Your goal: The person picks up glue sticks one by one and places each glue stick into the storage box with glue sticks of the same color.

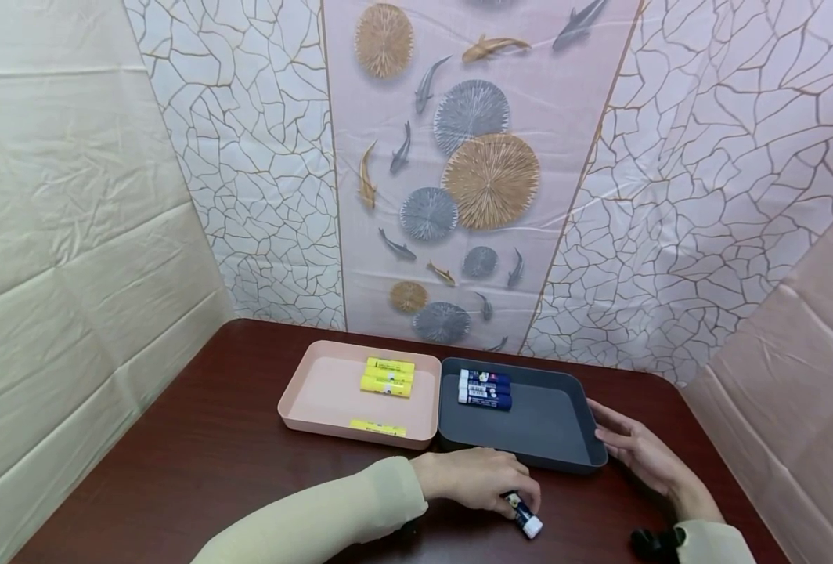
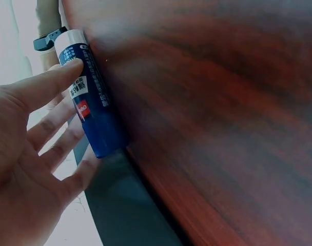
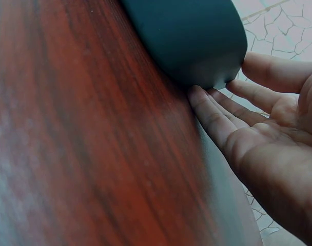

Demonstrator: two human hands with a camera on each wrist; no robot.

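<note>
My left hand (image 1: pixel 483 479) pinches a blue glue stick (image 1: pixel 524 515) with a white cap, just in front of the dark grey tray. In the left wrist view the thumb lies across the glue stick (image 2: pixel 97 110), and its label and red patch show. Fairly straight fingers of my right hand (image 1: pixel 638 454) touch the outer right side of the dark grey tray (image 1: pixel 550 423); the right wrist view shows the fingertips (image 3: pixel 199 95) at its corner. Inside that tray, several matching blue glue sticks (image 1: pixel 485 389) lie side by side near the left wall.
To the left, a pink tray (image 1: pixel 318 392) stands against the dark one. It holds several yellow sticks (image 1: pixel 388 377) in a group and another yellow stick (image 1: pixel 377 428) by its front wall. Patterned cloth (image 1: pixel 268 157) hangs behind the dark red wooden table (image 1: pixel 198 454).
</note>
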